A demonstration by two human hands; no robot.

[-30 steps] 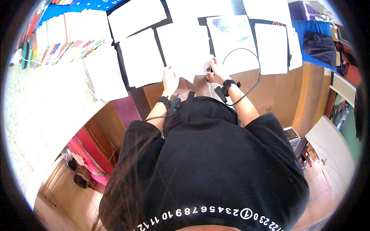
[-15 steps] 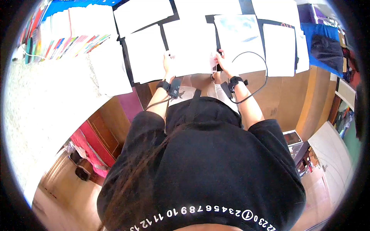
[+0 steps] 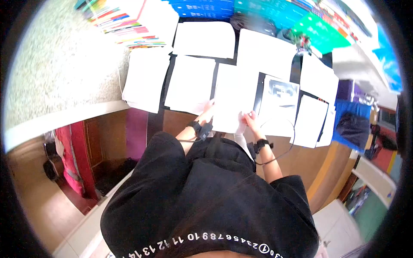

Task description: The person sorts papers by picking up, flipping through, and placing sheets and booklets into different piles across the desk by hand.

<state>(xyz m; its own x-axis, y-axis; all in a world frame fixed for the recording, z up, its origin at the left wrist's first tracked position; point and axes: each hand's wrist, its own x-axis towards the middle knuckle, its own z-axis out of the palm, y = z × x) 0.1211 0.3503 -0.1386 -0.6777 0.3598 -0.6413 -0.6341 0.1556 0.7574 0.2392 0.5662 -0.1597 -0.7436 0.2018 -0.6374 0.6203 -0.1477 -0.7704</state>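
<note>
In the head view, a white sheet (image 3: 236, 92) lay near the middle of a dark-covered tabletop (image 3: 170, 69), between the person's 2 hands. The left hand (image 3: 206, 114) was at its left edge, fingers reaching along the paper; whether this grip was clenched or only resting could not be told against the glare. The right hand (image 3: 252, 121) was at its lower right edge, fingers bent — its grip also could not be read as pinched or loose. Each wrist bore 1 black band, and a thin cable (image 3: 294, 133) looped beside the right arm.

To the left of the sheet lay 1 white stack (image 3: 189, 84), with another paper pile (image 3: 146, 79) farther left. Just to its right was a printed sheet (image 3: 282, 96) with a dark picture near its top. A row of books (image 3: 133, 26) stood at the upper left, colored edges showing.

At the far right, dark cloth (image 3: 353, 126) lay against a blue holder (image 3: 365, 108) — bag or box, it was unclear, as was whether the cloth sat inside. A blue box-like thing (image 3: 202, 8) stood beyond the papers, its contents hidden.
</note>
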